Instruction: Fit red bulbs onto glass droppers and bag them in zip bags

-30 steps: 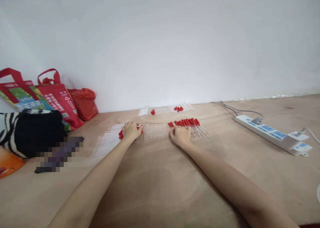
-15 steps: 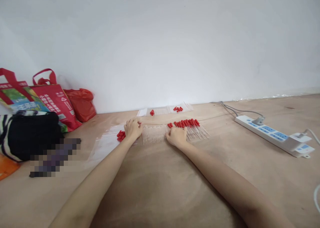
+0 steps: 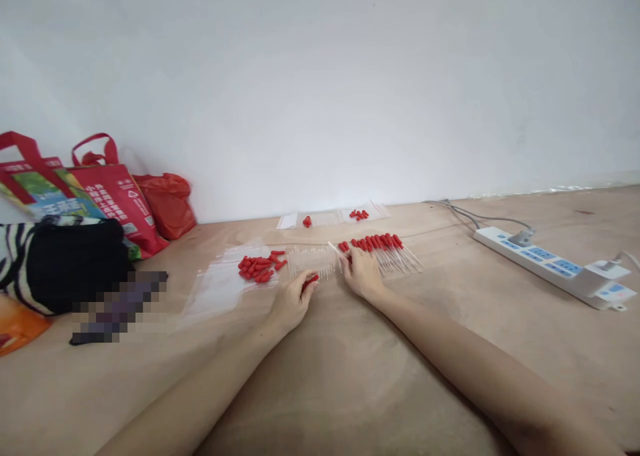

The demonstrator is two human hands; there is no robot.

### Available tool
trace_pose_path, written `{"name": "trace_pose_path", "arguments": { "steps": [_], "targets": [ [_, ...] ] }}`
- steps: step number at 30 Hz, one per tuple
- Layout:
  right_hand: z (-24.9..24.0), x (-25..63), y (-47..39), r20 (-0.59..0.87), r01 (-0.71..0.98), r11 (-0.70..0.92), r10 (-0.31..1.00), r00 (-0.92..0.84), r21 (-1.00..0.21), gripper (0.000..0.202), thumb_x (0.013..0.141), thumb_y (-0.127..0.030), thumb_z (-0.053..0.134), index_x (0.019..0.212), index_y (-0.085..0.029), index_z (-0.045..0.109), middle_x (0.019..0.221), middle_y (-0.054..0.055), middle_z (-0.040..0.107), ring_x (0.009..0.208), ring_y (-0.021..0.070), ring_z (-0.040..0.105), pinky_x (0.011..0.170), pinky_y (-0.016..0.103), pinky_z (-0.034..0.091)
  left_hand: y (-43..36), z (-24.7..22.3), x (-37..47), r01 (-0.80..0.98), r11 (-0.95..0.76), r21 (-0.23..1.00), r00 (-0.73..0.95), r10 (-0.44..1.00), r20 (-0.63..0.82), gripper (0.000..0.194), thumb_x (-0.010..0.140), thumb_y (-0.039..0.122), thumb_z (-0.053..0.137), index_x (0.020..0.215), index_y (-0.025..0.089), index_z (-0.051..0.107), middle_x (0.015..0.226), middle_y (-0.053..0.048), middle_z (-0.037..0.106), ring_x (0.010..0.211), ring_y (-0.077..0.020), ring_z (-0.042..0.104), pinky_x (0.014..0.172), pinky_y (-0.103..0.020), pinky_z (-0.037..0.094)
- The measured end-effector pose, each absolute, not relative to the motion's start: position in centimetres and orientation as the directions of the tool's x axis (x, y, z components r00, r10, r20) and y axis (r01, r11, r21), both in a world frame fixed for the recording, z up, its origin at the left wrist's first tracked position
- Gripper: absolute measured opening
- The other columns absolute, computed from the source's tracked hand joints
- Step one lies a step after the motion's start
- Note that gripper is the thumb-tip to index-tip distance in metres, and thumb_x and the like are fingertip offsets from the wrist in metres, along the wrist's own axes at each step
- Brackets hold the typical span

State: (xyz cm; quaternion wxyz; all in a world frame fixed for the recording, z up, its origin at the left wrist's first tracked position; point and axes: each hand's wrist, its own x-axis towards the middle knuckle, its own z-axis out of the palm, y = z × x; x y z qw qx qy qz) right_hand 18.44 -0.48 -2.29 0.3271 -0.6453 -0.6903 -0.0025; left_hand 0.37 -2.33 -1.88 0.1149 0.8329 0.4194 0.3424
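My left hand (image 3: 293,303) pinches a red rubber bulb (image 3: 311,281) between thumb and fingers, just in front of a row of thin clear dropper tubes (image 3: 313,261). My right hand (image 3: 361,271) is closed on a single dropper tube (image 3: 334,249), which slants up and to the left from the fingertips. Beside and behind that hand lies a row of droppers with red bulbs (image 3: 384,241) on their far ends. A pile of loose red bulbs (image 3: 257,268) rests left of the bare tubes, partly on a clear plastic bag (image 3: 210,289).
Along the wall lie small bags with tubes (image 3: 325,219) and red bulbs (image 3: 359,215). A white power strip (image 3: 540,259) with plugs and cables sits at right. Shopping bags (image 3: 115,199) and a black-and-white striped cloth item (image 3: 75,263) stand at left.
My left hand has come from the bulb pile towards me and right, now with a red bulb. My right hand has lifted a tube from the row. More of the pile shows.
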Motion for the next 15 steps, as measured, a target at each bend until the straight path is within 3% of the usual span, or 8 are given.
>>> {"name": "trace_pose_path", "arguments": {
  "steps": [4, 7, 15],
  "targets": [
    [-3.1, 20.4, -2.8, 0.506, 0.768, 0.453, 0.84, -0.197, -0.453, 0.016, 0.085, -0.023, 0.035, 0.082, -0.016, 0.049, 0.081, 0.006, 0.06, 0.074, 0.0156, 0.053, 0.067, 0.027, 0.032, -2.2, -1.3, 0.0, 0.639, -0.638, 0.43, 0.431, 0.76, 0.487, 0.016, 0.084, 0.022, 0.042, 0.087, 0.016, 0.057, 0.084, -0.004, 0.063, 0.078, -0.0166, 0.059, 0.069, -0.029, 0.046],
    [-3.4, 21.5, -4.5, 0.558, 0.715, 0.578, 0.768, -0.313, -0.394, 0.016, 0.086, -0.021, 0.036, 0.088, -0.017, 0.051, 0.083, 0.005, 0.06, 0.075, 0.0151, 0.052, 0.067, 0.027, 0.031, -2.4, -1.2, 0.1, 0.626, -0.664, 0.41, 0.453, 0.737, 0.502, 0.016, 0.083, 0.022, 0.044, 0.086, 0.016, 0.058, 0.083, -0.004, 0.062, 0.076, -0.0161, 0.058, 0.069, -0.028, 0.046],
    [-2.9, 21.4, -5.0, 0.566, 0.717, 0.632, 0.72, -0.402, -0.295, 0.023, 0.085, -0.017, 0.037, 0.098, -0.02, 0.056, 0.08, 0.003, 0.06, 0.071, 0.0137, 0.051, 0.066, 0.028, 0.027, -2.5, -1.3, 0.3, 0.585, -0.723, 0.367, 0.539, 0.685, 0.49, 0.015, 0.083, 0.02, 0.046, 0.087, 0.016, 0.059, 0.083, -0.004, 0.064, 0.076, -0.0158, 0.059, 0.07, -0.028, 0.046]
  ]
}}
